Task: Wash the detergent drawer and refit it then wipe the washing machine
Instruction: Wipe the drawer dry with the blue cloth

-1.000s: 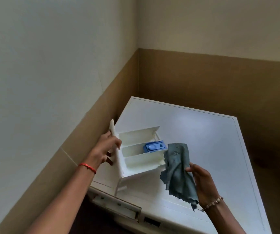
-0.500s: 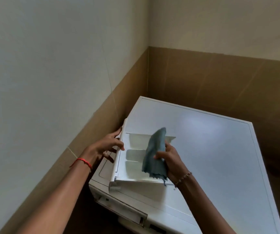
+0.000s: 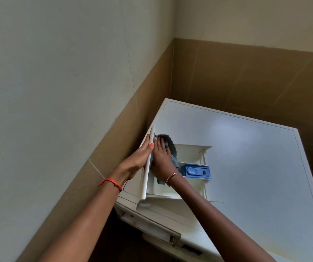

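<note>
Left hand [image 3: 142, 157] clamps the drawer [image 3: 189, 154] by its front panel, drawer lying on the washer [image 3: 246, 148] top, near left; right hand [image 3: 161, 159], flat-fingered, presses the cloth [image 3: 168, 141], now shifted from the compartments to the panel's inner face, so refit looks close.

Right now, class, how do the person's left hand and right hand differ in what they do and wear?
The left hand grips the front panel of the white plastic detergent drawer; the right hand presses a grey-blue cloth against its inner side. The left wrist wears a red thread; the right a beaded bracelet. Both work on the drawer, atop the white washing machine.
</note>
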`<state>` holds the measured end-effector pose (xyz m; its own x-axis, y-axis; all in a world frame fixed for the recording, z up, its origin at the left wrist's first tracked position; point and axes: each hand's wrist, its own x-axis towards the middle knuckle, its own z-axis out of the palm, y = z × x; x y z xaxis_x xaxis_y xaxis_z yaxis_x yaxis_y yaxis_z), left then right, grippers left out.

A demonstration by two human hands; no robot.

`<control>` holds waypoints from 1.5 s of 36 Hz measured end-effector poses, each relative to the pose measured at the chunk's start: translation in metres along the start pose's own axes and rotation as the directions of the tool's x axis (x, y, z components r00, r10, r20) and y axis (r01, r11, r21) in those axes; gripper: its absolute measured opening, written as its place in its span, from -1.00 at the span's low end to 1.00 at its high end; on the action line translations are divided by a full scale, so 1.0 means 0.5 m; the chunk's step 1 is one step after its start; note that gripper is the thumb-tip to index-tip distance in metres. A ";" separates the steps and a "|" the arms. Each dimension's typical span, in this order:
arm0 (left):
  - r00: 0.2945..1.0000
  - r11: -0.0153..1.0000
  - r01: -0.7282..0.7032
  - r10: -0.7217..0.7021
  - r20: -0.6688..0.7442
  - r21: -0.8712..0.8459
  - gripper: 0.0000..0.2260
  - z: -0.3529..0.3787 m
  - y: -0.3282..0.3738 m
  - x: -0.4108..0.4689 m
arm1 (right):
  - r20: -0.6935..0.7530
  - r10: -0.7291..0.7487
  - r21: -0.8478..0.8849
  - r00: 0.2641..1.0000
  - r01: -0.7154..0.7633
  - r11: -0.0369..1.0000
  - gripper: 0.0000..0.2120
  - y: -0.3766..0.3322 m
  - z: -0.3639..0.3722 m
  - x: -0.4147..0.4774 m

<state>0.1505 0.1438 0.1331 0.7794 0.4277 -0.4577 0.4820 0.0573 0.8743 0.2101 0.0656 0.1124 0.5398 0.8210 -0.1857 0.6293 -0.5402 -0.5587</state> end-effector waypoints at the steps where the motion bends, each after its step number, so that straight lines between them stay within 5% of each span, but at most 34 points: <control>1: 1.000 1.000 -0.010 0.010 -0.015 0.007 -0.53 0.003 -0.002 0.001 | 0.010 -0.004 -0.002 1.000 0.004 1.000 -0.23 -0.001 0.001 -0.007; 29: 0.960 0.945 -0.215 0.251 -0.127 0.248 -0.55 0.026 -0.018 -0.005 | 0.175 -0.390 -0.279 0.904 0.425 0.861 -0.28 0.064 0.006 -0.246; 34: 0.964 0.945 -0.223 0.251 -0.093 0.240 -0.55 0.023 -0.015 -0.010 | 0.109 -0.345 -0.221 0.932 0.361 0.906 -0.38 0.144 -0.053 -0.271; 36: 0.964 0.943 -0.231 0.255 -0.077 0.238 -0.55 0.023 -0.014 -0.012 | 0.111 -0.205 -0.233 0.972 0.226 0.946 -0.42 0.176 -0.107 -0.269; 38: 0.965 0.945 -0.228 0.251 -0.074 0.234 -0.55 0.023 -0.014 -0.011 | 0.163 0.007 -0.152 0.987 0.018 0.988 -0.51 0.200 -0.170 -0.257; 42: 0.973 0.957 -0.210 0.224 -0.049 0.202 -0.55 0.016 -0.007 -0.005 | 0.088 0.204 0.211 0.975 -0.218 0.953 -0.69 0.224 -0.285 -0.214; 45: 0.975 0.954 -0.206 0.218 -0.033 0.216 -0.55 0.008 -0.003 0.003 | -0.041 0.302 0.562 0.952 -0.228 0.795 -0.66 0.212 -0.328 -0.174; 47: 0.973 0.953 -0.207 0.225 -0.057 0.221 -0.55 0.004 -0.004 0.009 | -0.138 0.305 0.616 0.942 -0.159 0.772 -0.70 0.187 -0.321 -0.137; 51: 0.955 0.954 -0.223 0.255 -0.151 0.200 -0.60 0.011 -0.004 0.018 | -0.310 0.113 0.369 0.944 0.009 0.930 -0.70 0.115 -0.243 -0.047; 54: 0.921 0.934 -0.236 0.303 -0.244 0.267 -0.65 0.025 -0.003 0.022 | -0.170 -0.090 0.123 0.981 0.112 0.986 -0.45 0.071 -0.149 0.001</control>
<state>0.1633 0.1370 0.1250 0.7662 0.6319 -0.1171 0.3730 -0.2888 0.8817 0.2742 0.0331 0.1529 0.5685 0.8227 0.0057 0.6119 -0.4182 -0.6713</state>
